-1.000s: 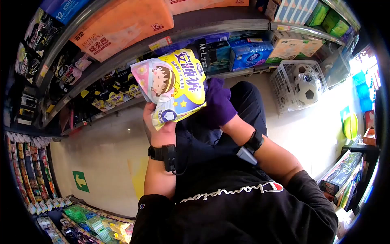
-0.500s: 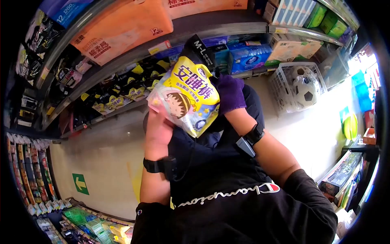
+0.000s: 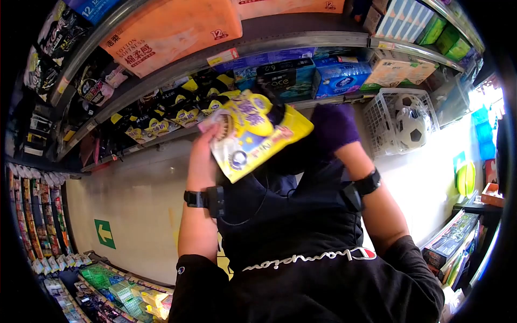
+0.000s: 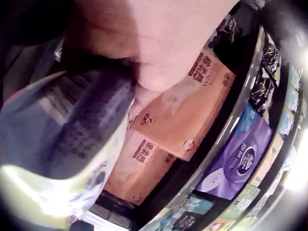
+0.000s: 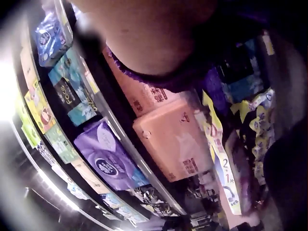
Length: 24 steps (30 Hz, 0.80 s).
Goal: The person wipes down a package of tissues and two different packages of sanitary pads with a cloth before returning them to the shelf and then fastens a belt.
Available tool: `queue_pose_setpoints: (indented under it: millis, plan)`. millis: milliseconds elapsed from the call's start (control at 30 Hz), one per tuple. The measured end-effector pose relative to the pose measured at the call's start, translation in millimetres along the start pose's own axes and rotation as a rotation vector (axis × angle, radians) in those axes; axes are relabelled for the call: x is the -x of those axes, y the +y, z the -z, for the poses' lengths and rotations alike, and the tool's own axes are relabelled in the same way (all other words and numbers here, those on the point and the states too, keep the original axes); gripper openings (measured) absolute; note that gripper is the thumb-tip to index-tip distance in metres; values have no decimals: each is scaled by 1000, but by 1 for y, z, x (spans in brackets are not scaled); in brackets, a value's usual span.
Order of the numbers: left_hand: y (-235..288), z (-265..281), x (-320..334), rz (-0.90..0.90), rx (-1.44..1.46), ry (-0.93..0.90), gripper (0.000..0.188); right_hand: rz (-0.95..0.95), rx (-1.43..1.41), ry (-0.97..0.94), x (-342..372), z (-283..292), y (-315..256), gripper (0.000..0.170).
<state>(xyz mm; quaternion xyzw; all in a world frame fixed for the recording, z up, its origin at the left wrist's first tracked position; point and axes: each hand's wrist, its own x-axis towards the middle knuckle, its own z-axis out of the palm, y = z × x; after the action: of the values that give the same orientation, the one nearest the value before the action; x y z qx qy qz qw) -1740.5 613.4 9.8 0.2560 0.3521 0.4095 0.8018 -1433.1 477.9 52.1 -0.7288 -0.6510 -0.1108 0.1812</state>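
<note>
Counts, left to right: 1 green arrow sign (image 3: 105, 233) on the floor (image 3: 142, 185); 2 orange packs (image 3: 167, 43) on the upper shelf (image 3: 301, 22); beneath them a row of black-and-yellow packs (image 3: 180, 110), overlapping, number not countable; 1 yellow package (image 3: 256, 137), print blurred, between the two hands in front of the lower shelf; 1 teal-and-black box (image 3: 285, 75) and 1 blue pack (image 3: 342, 78) behind it; 1 white basket (image 3: 375, 129) with at least 2 black-and-white balls (image 3: 412, 132) inside; 1 black strap on each wrist. Edges: the upper shelf's metal rail (image 3: 318, 39) curves across above the package; the package's top overlaps the row of packs in the head view, contact not determinable; floor shows from the sign across to the left forearm, and again right of the right forearm; the basket stands just beyond the right wrist. Pose: left hand (image 3: 202, 149) bare, forearm nearly vertical in the head view; its grip is closed about the package's left side; the package is tilted, lower edge sloping up to the right; right hand (image 3: 335, 129) in a purple glove, beside the package's right corner, forearm slanting up and left; fingers dark and blurred, so state of this grip cannot be told.
</note>
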Motion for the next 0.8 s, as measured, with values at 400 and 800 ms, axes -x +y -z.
queue_pose_setpoints:
  millis: [400, 800]
  plan:
    - [90, 157, -111, -391, -386, 139, 27, -7, -85, 12, 88, 87, 109, 49]
    - [139, 154, -142, 148, -150, 162, 73, -324, -185, -53, 127, 107, 152, 22]
